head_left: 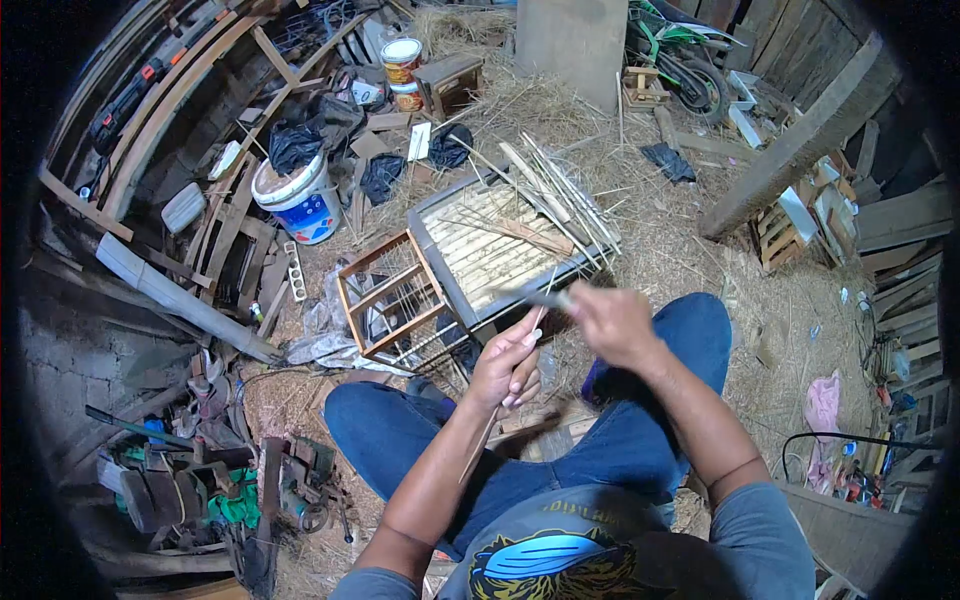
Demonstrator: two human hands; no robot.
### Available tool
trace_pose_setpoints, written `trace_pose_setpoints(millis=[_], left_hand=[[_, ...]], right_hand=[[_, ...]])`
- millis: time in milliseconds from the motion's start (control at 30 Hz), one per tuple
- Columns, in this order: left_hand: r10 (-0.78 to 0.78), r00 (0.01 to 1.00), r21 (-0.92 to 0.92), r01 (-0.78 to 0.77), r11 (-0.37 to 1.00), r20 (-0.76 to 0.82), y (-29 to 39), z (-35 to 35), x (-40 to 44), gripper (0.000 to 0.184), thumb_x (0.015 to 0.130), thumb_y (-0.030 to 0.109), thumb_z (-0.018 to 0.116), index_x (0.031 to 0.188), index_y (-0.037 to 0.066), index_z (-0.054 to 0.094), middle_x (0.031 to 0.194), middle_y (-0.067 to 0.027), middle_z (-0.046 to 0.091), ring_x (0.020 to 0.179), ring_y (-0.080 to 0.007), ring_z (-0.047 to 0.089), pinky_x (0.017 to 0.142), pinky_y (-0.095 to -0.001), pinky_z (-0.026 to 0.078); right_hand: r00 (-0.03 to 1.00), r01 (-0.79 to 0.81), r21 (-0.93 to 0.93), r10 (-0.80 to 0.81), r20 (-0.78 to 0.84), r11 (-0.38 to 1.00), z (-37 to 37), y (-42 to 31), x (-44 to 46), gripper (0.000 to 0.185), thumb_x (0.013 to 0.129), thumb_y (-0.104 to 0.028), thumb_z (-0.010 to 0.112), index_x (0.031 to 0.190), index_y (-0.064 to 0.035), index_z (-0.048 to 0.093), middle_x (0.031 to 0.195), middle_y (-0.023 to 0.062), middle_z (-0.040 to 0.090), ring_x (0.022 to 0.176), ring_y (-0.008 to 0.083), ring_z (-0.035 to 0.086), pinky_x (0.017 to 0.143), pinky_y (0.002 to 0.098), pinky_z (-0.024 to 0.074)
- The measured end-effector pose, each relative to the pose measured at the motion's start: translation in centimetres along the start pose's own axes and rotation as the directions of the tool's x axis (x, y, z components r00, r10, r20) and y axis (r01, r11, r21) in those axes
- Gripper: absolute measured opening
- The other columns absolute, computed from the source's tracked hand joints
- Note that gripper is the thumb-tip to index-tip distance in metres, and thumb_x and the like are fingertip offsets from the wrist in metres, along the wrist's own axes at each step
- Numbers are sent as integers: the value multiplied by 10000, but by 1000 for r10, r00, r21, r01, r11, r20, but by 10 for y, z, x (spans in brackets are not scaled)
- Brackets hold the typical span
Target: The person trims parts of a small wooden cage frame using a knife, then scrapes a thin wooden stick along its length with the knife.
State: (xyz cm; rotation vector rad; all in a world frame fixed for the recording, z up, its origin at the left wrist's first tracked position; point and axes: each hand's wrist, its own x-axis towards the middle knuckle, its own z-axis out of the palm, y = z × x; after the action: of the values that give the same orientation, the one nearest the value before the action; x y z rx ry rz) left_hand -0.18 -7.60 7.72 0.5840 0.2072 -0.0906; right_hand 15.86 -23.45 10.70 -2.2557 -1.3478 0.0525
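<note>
My left hand (508, 368) is closed around a thin bamboo strip (474, 458), whose lower end runs down along my forearm. In my right hand (612, 322) is a knife (535, 297), its blade blurred and lying across the upper part of the strip, just above the left hand. Whether the blade touches the strip I cannot tell. Beyond both hands stands a low table (440, 270) with a dark frame and a slatted top. A bundle of thin strips (560, 190) lies over its far right side, and loose flat pieces (515, 232) rest on the slats.
Left of the table is a brown wooden rack (350, 300). A white-and-blue bucket (310, 205) stands farther left, with paint tubs (401, 62) behind. A post (790, 135) slants at the right. Straw and shavings cover the floor around my bent legs (690, 340). Tools (200, 480) crowd the lower left.
</note>
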Motion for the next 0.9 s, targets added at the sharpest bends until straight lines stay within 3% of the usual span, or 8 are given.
trace_pose_setpoints(millis=[67,200,267,367,600,633,733,900], left_hand=[[8,1000,-11,-8,1000,28,-2,4,-1,534,1119,168,422,1635,137,289,475,25,357,309,-82,297,314,-252,289],[5,1000,10,-5,1000,21,-7,1,0,533,1126,179,404,1643,146,278,474,12,360,309,-90,303,323,-253,319],[42,999,50,-41,998,-21,-7,6,1,531,1129,189,398,1644,146,274,473,11,358,308,-95,305,325,-252,323],[39,999,196,-34,980,-23,-13,2,2,517,1126,215,437,1626,139,328,486,7,406,320,-87,323,341,-250,330],[127,983,461,-52,886,-131,-11,9,12,495,1118,236,482,1591,112,405,538,-11,491,336,-89,371,357,-243,352],[135,985,405,-82,911,-105,-11,7,12,497,1118,239,480,1592,111,403,540,-10,490,336,-89,374,354,-247,355],[141,984,323,-99,941,-109,-2,12,11,490,1121,225,464,1590,96,399,531,-3,461,334,-88,371,345,-255,360],[57,995,111,-48,993,-83,0,15,9,466,1119,181,447,1571,70,413,506,12,398,306,-90,315,329,-258,332]], right_hand=[[987,-161,-30,160,-31,986,-1,17,8,266,1035,-409,539,986,-168,641,716,115,690,654,368,690,535,508,504],[993,-107,113,111,-32,988,0,3,6,273,1040,-406,531,984,-164,644,728,146,697,692,391,697,589,529,505],[979,-203,219,204,18,954,10,10,10,310,1045,-406,557,1001,-117,658,761,140,708,733,323,723,657,471,521],[958,-199,742,287,10,640,17,16,24,407,1010,-377,682,1027,30,682,887,75,709,838,106,602,771,326,502],[949,-247,590,316,-14,768,14,0,27,382,1008,-375,671,1077,0,695,898,127,734,788,161,665,719,343,514],[912,-26,423,195,-360,906,17,-7,26,361,1028,-401,622,1082,-47,675,850,162,729,747,294,725,653,423,528],[964,-199,290,239,-112,936,-1,-21,7,327,1042,-402,578,1041,-83,647,795,161,713,724,380,714,602,486,520],[956,113,15,-105,-275,993,15,-9,-11,331,1025,-408,587,865,-120,613,633,110,630,575,337,663,514,464,498]])
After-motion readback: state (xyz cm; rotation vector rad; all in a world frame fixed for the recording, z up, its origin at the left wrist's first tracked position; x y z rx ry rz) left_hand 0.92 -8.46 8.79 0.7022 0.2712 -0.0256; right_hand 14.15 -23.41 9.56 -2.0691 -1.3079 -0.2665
